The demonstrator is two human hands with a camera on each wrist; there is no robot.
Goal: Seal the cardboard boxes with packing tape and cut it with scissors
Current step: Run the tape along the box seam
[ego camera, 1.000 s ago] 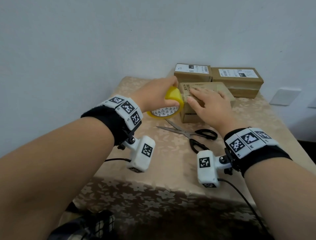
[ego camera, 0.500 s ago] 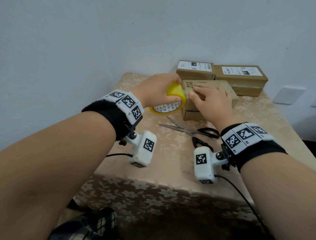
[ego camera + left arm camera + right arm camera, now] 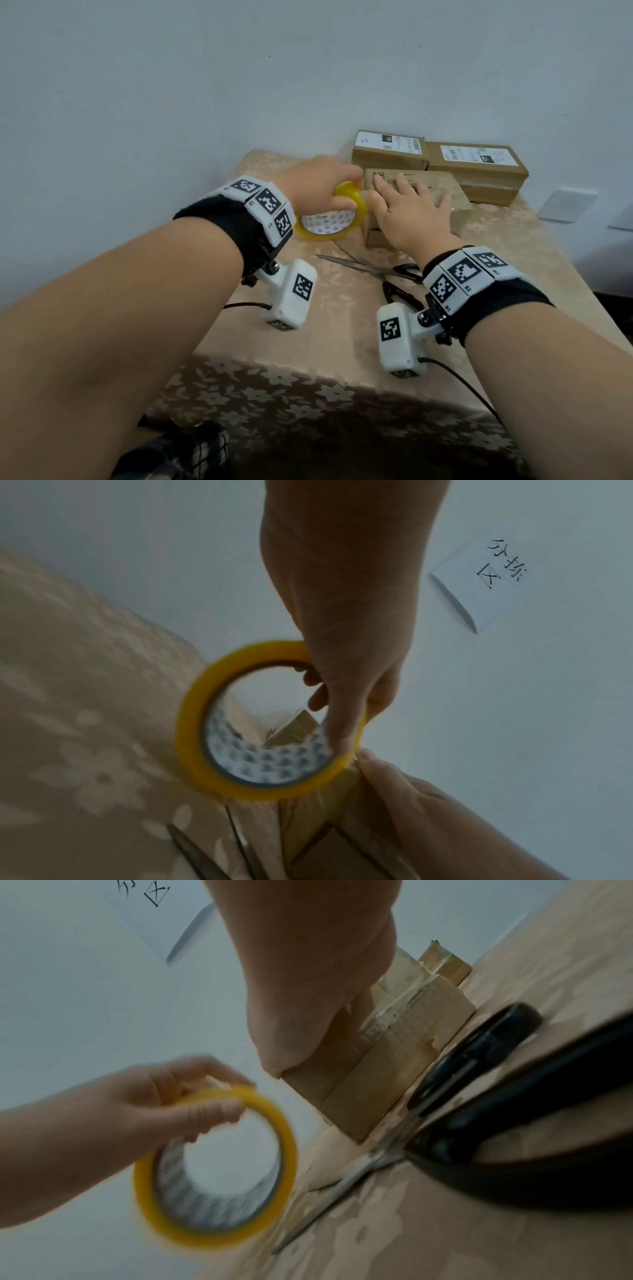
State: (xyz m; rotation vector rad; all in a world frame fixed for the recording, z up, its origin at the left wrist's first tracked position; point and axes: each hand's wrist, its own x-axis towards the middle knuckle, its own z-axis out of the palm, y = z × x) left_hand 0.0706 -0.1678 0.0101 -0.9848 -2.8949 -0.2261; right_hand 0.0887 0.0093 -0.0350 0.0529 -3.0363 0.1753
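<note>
Taping the nearest cardboard box (image 3: 445,192).
Left hand (image 3: 318,181) gripping tape roll (image 3: 329,219); right hand (image 3: 404,212) pressing flat, fingers spread; scissors (image 3: 376,270) lying just behind the right wrist.

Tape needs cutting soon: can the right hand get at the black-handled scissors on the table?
Probably yes: the right hand lies flat on the near cardboard box, holding nothing, and the black-handled scissors lie uncovered just below it.

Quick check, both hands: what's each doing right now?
Left hand: grips the yellow tape roll.
Right hand: open, fingers flat on the near cardboard box.
</note>
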